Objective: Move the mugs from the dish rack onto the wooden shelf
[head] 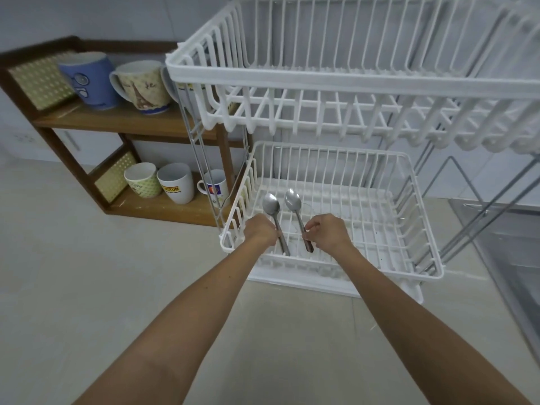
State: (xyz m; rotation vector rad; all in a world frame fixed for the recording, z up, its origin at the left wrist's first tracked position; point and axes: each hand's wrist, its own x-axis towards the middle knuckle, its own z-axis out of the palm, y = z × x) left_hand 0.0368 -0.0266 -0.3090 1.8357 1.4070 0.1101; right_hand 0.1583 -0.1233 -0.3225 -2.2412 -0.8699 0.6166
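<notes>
Left hand [261, 229] and right hand [326, 232], arms outstretched, each grip a spoon [274, 220].

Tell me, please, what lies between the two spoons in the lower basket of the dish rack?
Nothing: in the head view only the bare basket floor shows between the left spoon and the right spoon.

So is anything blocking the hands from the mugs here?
No mugs are visible in the dish rack; all visible ones stand on the wooden shelf. The left hand and right hand each hold a spoon in the lower basket.
</notes>
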